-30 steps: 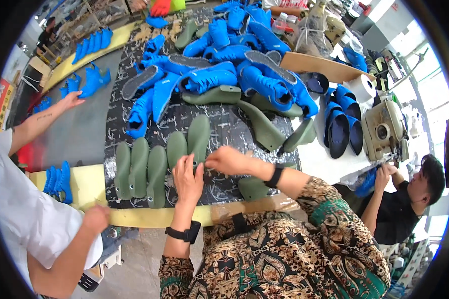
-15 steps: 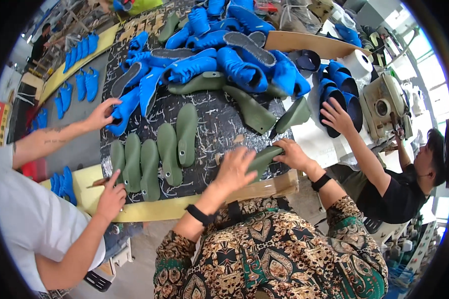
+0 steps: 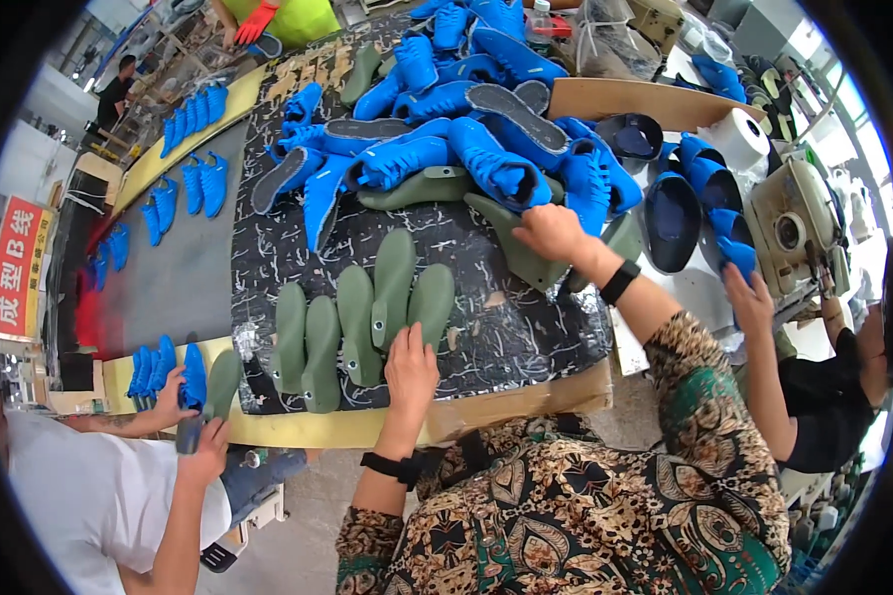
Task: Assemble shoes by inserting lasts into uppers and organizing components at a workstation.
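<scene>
My left hand [image 3: 411, 372] has its fingers closed over the near end of a green shoe last [image 3: 433, 297], at the right end of a row on the dark tabletop. Several other green lasts [image 3: 356, 322] lie side by side there, toes pointing away from me. Farther right, my right hand [image 3: 558, 236] is curled on the edge of another green shoe last [image 3: 506, 226]; its fingertips are partly hidden. Just beyond that hand is a blue lace-up shoe [image 3: 494, 159], part of a large heap. One more green last [image 3: 417, 188] lies under the heap's near edge.
At left, a co-worker in white holds a blue shoe [image 3: 194, 375] and a green last [image 3: 223, 382]. Blue shoes stand along a grey belt [image 3: 193, 263]. On the right, another person's hand [image 3: 750, 299] touches a blue upper [image 3: 732, 238] beside a beige machine [image 3: 786, 223].
A last from the right has joined the row under my left hand, which moved left. My right hand reached away to another last. The co-worker at left now holds a shoe and a last.
</scene>
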`<state>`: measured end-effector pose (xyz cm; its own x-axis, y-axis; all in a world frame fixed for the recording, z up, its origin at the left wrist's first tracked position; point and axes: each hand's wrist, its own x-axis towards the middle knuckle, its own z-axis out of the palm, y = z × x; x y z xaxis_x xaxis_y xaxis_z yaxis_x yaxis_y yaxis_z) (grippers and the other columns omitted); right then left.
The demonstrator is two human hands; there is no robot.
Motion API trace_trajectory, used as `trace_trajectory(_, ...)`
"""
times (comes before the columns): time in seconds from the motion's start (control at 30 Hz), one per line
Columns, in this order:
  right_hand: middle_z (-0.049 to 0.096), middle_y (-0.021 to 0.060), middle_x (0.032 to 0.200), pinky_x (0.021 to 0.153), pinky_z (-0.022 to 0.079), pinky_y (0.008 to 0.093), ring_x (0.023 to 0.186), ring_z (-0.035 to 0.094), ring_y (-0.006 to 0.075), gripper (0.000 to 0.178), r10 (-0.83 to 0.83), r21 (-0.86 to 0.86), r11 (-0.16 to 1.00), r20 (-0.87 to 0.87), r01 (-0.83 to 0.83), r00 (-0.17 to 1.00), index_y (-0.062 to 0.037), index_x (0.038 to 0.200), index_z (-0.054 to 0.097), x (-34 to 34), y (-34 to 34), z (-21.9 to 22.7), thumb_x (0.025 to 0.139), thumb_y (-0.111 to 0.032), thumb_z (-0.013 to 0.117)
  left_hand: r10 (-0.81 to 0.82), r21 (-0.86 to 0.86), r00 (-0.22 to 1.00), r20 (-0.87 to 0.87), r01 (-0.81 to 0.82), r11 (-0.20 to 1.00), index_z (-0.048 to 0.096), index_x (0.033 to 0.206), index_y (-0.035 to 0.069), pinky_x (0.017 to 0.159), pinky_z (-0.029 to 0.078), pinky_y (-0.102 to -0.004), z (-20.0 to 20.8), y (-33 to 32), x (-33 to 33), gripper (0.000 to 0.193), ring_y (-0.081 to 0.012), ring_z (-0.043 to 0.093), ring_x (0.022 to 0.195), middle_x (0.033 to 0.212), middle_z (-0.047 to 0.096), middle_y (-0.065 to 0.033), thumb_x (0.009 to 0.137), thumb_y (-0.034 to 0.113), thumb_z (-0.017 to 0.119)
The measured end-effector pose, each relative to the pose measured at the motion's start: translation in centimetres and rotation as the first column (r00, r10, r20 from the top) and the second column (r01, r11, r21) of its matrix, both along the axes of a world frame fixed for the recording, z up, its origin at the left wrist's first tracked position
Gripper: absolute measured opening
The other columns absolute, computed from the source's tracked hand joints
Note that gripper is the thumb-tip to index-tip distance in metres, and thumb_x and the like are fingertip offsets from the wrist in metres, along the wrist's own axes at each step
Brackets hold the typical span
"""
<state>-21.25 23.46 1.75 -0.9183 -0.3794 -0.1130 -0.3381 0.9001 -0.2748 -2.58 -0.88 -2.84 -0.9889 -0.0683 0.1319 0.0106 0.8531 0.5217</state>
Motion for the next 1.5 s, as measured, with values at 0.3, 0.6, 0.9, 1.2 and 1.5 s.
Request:
trace_trajectory(0.3,0.059,0.0255,0.095,0.079,0.047,0.0404,0.091,0.058,0.0363,0.071,-0.163,0.065,0.986,0.225,0.152,0.961,0.0093,0.104,0.046,0.0,-1.5,-2.9,0.073,-0.054,0.058,0.104,-0.135,0.995,-0.012,-0.104,0.985,0.048,0.11,0.0,0.057,0.048,-0.0435,0.3,0.2,-0.2,0.038,-0.0387,0.058,0.067,0.088,0.056,-0.022,0.077,0.014,0.061)
trace_trajectory(0.6,0.053,0.0283,0.109,0.089,0.041,0.0417,0.103,0.052,0.039,0.079,-0.12,-0.149,0.966,0.46,0.209,0.88,0.0085,0.11,0.046,6.3,-5.0,-6.0,0.069,-0.058,0.057,0.13,-0.274,0.98,-0.151,-0.167,0.947,0.047,0.112,0.001,0.077,0.042,-0.0408,1.2,-3.2,-3.5,0.045,-0.0364,0.052,0.092,0.105,0.049,-0.021,0.073,0.014,0.063)
trace_trajectory(0.9,0.059,0.0196,0.099,0.079,0.046,0.0387,0.089,0.059,0.0311,0.057,-0.197,-0.51,0.606,0.648,0.611,0.736,0.0083,0.107,0.051,3.4,-6.6,-8.4,0.072,-0.035,0.063,0.242,-0.189,0.957,-0.163,-0.271,0.944,0.045,0.105,0.001,0.074,0.041,-0.0394,-2.3,-3.9,-3.4,0.046,-0.0314,0.055,0.08,0.084,0.056,-0.0154,0.068,0.016,0.068)
trace_trajectory(1.2,0.059,0.0063,0.084,0.068,0.045,0.0285,0.075,0.056,0.0156,0.029,0.01,-0.81,-0.098,0.58,0.578,0.815,0.0008,0.098,0.056,9.2,-3.8,2.2,0.079,-0.021,0.061,0.429,-0.186,0.895,-0.126,-0.446,0.876,0.045,0.104,0.001,0.077,0.041,-0.0424,-2.0,-12.9,-0.3,0.041,-0.0348,0.054,0.086,0.091,0.055,-0.0189,0.071,0.014,0.065)
trace_trajectory(1.5,0.062,0.0112,0.091,0.075,0.045,0.03,0.083,0.057,0.0161,0.034,-0.393,-0.89,0.367,0.114,0.269,0.913,0.0035,0.103,0.056,13.3,0.8,-0.3,0.074,-0.014,0.064,0.356,0.03,0.849,-0.39,-0.375,0.927,0.049,0.103,0.0,0.081,0.037,-0.0437,1.8,-6.9,2.1,0.04,-0.0348,0.049,0.094,0.098,0.053,-0.0166,0.069,0.014,0.065)
